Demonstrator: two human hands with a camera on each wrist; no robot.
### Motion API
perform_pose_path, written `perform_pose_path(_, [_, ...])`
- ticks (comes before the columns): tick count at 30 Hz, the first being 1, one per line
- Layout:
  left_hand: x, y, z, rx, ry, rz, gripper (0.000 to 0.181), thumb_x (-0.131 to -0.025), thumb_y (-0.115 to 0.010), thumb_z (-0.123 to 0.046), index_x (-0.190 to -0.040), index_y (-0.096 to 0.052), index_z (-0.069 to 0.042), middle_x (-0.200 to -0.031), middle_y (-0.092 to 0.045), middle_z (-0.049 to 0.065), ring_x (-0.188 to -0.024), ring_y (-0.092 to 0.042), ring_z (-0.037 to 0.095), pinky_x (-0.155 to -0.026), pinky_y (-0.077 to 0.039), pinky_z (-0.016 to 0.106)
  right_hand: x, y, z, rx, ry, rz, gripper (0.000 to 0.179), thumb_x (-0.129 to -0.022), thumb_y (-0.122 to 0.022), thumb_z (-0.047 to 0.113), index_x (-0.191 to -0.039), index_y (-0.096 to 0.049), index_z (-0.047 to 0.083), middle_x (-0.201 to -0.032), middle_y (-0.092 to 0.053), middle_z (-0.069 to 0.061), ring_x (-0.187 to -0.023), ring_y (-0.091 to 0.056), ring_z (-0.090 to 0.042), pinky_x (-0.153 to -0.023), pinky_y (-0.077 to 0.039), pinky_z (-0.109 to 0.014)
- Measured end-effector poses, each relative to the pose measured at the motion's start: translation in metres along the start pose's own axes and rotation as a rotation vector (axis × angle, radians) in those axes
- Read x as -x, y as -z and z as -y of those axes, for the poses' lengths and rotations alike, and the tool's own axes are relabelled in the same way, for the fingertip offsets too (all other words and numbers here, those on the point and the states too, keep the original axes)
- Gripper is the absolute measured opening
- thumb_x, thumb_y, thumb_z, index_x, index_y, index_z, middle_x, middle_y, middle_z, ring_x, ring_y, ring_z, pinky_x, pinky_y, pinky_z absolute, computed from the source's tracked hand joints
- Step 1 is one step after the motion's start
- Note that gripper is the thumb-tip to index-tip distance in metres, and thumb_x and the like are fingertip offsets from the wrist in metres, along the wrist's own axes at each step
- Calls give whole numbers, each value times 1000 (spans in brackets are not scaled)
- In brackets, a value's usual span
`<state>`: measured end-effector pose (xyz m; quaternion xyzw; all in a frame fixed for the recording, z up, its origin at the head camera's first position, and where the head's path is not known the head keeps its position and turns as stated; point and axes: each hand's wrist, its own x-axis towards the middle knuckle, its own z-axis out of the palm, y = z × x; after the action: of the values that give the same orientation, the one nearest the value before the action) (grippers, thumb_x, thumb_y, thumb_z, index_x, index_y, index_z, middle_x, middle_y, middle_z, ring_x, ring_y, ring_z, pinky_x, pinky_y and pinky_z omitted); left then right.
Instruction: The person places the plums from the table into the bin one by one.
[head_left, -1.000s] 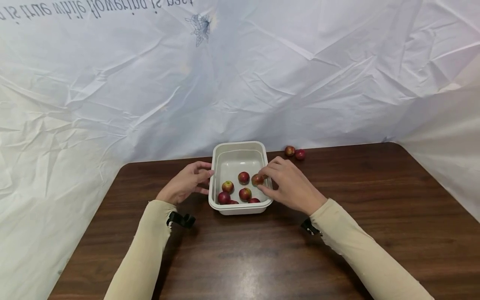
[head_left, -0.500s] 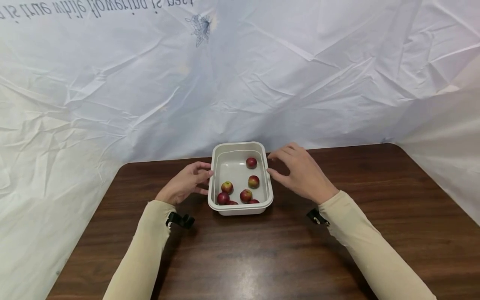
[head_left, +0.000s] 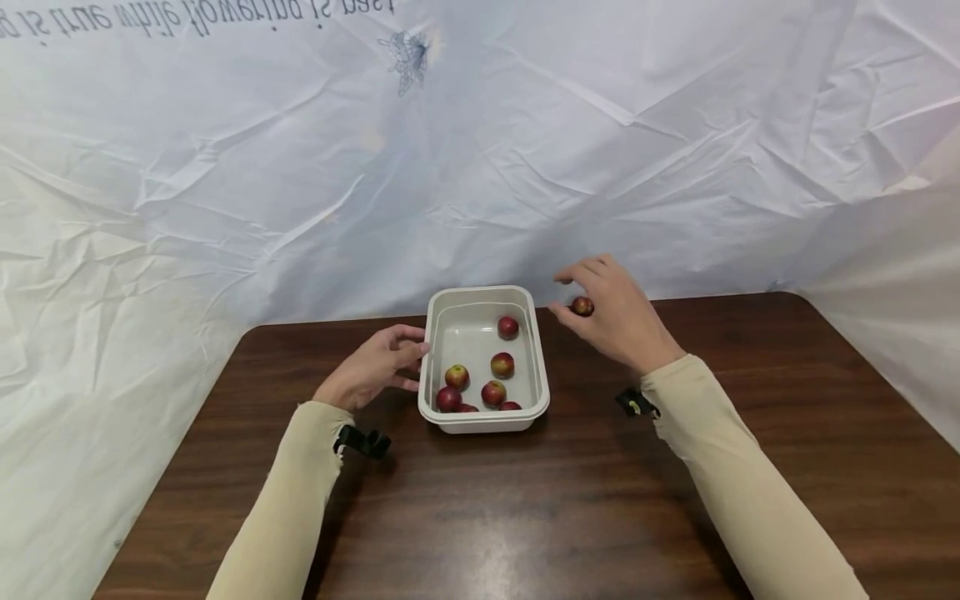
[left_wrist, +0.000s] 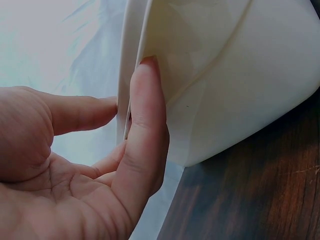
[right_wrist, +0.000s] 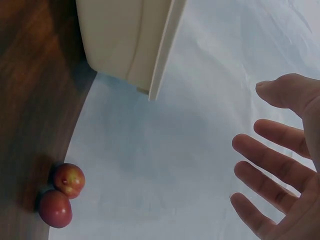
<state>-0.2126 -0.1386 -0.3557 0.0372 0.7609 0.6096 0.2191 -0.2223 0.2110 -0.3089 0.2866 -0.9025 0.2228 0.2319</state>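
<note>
A white plastic container sits near the table's back edge, with several small round red-and-yellow fruits inside. My left hand pinches its left rim; in the left wrist view the thumb tip meets the rim and another finger lies along the outer wall. My right hand is off the container's right side, its fingers spread and thumb apart, holding nothing. Beyond it in the head view shows a fruit; the right wrist view shows two fruits touching, a redder one and a yellower one.
The dark wooden table extends in front of the container and to both sides. White cloth hangs behind the table's back edge, wrinkled and printed with lettering.
My right hand has let go of a fruit inside the container and moved right and back to near the two loose fruits. Fruits in the container have shifted. My left hand stays at the rim.
</note>
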Motion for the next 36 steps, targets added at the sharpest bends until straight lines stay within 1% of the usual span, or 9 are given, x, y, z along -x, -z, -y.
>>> perform_pose_path(3, [0,0,0,4,-1,3,43,-108,-52,-22,-146,-41,-4,-131,-61,22,-109,-65,31,-85,-63,43,-6,1,-5,-6,-17,1,32,-94,-76,24,-119,-69,6,-117,-70,-12,-110,-56,-30,-90,-51,-46])
perform_pose_path(6, [0,0,0,6,-2,2,42,-108,-53,-22,-145,-42,-4,-129,-62,21,-108,-65,31,-84,-63,43,-11,2,-10,-7,-32,-7,33,-93,-76,22,-120,-69,5,-118,-70,-13,-108,-55,-31,-89,-50,-47])
perform_pose_path(12, [0,-2,1,-5,-5,3,45,-108,-54,-23,-146,-40,-4,-129,-62,21,-106,-65,29,-83,-63,43,-15,0,-19,-13,-69,-17,37,-93,-77,25,-122,-68,5,-117,-70,-14,-109,-55,-33,-93,-49,-49])
perform_pose_path(19, [1,0,-1,3,-7,10,45,-108,-53,-23,-147,-40,-4,-132,-60,23,-108,-66,29,-86,-63,44,-20,-6,-28,-30,-109,3,38,-93,-77,25,-123,-68,4,-118,-69,-14,-111,-55,-34,-96,-47,-50])
perform_pose_path(24, [0,-2,-1,-2,-12,6,43,-108,-53,-22,-145,-41,-4,-131,-61,23,-103,-66,26,-85,-63,43,-20,-12,-33,-1,-117,36,40,-93,-77,26,-124,-67,4,-121,-69,-15,-114,-53,-34,-97,-48,-50])
perform_pose_path(29, [0,-3,-2,-4,-5,3,44,-108,-53,-22,-146,-40,-4,-133,-59,24,-104,-65,27,-84,-63,43,-17,-14,-42,20,-146,60,42,-92,-78,25,-126,-66,3,-126,-68,-16,-118,-52,-35,-99,-47,-51])
perform_pose_path(36, [0,-3,-4,-8,-3,-8,43,-108,-54,-22,-145,-41,-4,-135,-58,25,-104,-66,27,-84,-63,43,-15,-17,-53,44,-171,83,43,-92,-77,24,-127,-65,3,-127,-66,-18,-115,-52,-37,-96,-47,-53])
